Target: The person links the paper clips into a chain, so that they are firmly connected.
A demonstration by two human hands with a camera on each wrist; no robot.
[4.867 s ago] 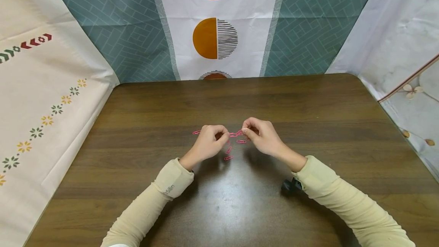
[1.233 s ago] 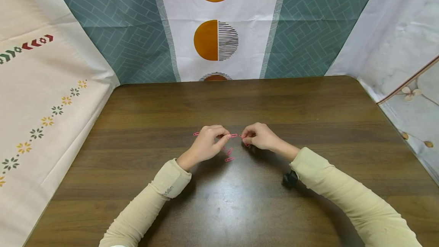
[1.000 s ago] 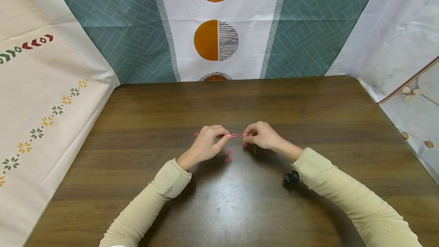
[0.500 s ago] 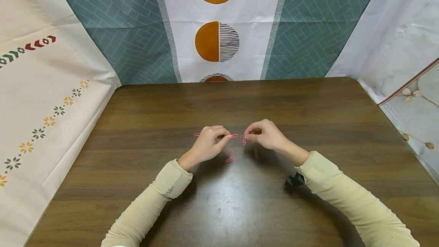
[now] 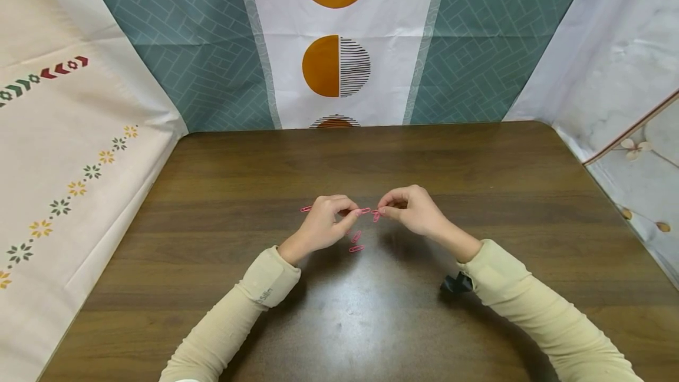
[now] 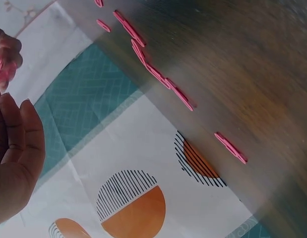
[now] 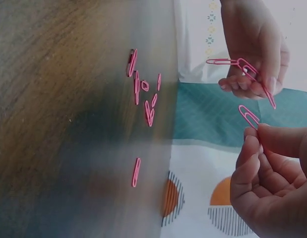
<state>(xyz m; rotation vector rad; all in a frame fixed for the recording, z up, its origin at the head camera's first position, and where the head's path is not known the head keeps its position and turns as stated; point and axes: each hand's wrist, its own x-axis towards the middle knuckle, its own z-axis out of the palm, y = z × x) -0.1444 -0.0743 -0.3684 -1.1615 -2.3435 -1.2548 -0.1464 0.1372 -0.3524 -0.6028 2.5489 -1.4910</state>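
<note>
In the head view my left hand (image 5: 326,223) and right hand (image 5: 416,211) face each other over the table's middle. My left thumb and fingers pinch a short chain of linked pink paper clips (image 7: 247,69), one end clip (image 7: 269,96) pointing toward the other hand. A single pink paper clip (image 7: 248,116) is pinched between the thumb and forefinger of my right hand (image 7: 265,183), its looped end up, near the chain. My left fingers (image 6: 31,134) partly hide the grip in the left wrist view.
Several loose pink paper clips lie on the brown wooden table (image 5: 244,164), among them one clip (image 5: 306,208) left of the left hand and another clip (image 5: 356,249) nearer the front. A black device (image 5: 456,283) sits under the right sleeve. Patterned cloths (image 5: 212,46) surround the table.
The right hand, which gripped part of the chain at first, lowered toward the table and now holds a separate clip. Over the last second this clip has turned and come closer to the left hand's chain.
</note>
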